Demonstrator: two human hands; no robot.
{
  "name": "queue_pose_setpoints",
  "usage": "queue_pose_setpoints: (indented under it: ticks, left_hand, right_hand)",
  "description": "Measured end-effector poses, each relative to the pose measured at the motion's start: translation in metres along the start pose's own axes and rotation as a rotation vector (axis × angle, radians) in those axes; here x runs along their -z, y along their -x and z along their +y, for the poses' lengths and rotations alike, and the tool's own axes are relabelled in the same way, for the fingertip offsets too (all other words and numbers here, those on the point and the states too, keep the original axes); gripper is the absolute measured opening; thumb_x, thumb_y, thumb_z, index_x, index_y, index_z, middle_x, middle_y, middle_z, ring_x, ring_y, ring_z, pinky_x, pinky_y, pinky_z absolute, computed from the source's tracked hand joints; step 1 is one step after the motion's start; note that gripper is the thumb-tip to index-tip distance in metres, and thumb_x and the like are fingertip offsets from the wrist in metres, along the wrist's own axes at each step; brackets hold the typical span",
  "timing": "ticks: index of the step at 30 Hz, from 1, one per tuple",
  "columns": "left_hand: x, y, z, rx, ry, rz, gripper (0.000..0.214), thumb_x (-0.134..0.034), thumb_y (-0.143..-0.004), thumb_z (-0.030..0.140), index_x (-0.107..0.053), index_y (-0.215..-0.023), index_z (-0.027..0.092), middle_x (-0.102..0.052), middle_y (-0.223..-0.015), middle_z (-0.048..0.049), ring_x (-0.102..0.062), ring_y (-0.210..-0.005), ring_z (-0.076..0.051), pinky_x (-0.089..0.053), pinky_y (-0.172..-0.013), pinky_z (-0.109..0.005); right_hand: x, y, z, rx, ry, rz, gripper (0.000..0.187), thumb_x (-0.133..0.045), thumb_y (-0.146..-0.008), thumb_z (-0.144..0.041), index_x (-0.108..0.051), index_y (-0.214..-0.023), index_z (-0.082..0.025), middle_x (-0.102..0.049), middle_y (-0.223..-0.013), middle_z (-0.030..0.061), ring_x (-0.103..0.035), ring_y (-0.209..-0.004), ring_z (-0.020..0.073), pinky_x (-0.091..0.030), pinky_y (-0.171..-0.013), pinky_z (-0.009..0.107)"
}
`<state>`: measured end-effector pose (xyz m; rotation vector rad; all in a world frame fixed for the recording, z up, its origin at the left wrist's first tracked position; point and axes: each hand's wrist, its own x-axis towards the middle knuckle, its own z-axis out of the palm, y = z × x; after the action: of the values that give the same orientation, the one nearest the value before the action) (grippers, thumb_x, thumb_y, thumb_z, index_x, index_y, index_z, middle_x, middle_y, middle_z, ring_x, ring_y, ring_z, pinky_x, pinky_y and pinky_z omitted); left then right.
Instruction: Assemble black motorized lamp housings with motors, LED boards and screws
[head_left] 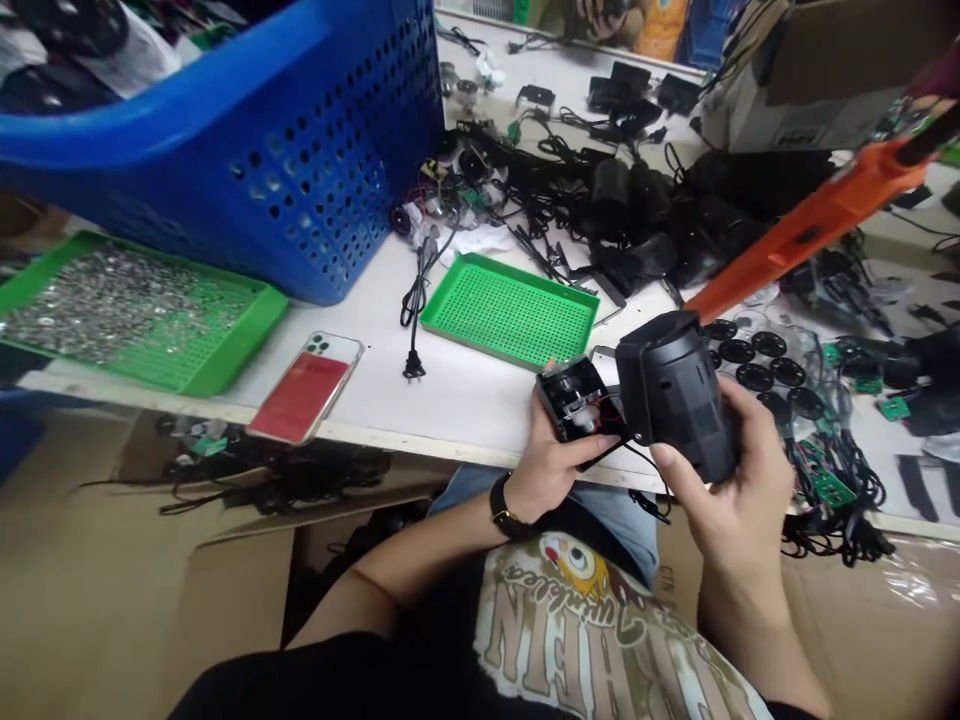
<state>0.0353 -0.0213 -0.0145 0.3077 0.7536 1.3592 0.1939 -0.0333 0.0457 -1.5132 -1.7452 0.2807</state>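
Just off the worktop point(450, 400) edge, the left hand point(551, 465) curls around a black casing panel point(574, 400), and the right hand point(712, 490) wraps a black plastic housing point(675, 395), its long axis sideways, open end toward the panel. It looks light and stiff; hold the shell, avoiding the fragile wires point(600, 405).

a power plug point(413, 366) lies between left hand point(559, 450) and phone point(304, 388). black cables point(840, 470) and an orange tool point(810, 225) crowd the right hand point(720, 500).

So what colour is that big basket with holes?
The perforated plastic basket is bright blue, best seen in the head view.
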Motion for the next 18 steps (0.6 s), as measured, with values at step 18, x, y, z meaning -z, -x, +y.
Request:
queue_pose_setpoints:
  ticks: [18]
  left_hand:
    - [0.003,-0.002,-0.005,-0.111,0.254,-0.042,0.078,-0.066,-0.084,0.068,-0.048,-0.15,0.031,-0.056,-0.155,-0.006,-0.044,-0.151,-0.034,-0.038,-0.122,-0.05]
  right_hand:
    - [-0.04,0.008,-0.004,0.105,0.037,-0.171,0.072,-0.076,-0.085,-0.049,-0.051,-0.147,-0.023,-0.065,-0.131,0.0158,-0.064,-0.119,0.035,-0.055,-0.098,0.055]
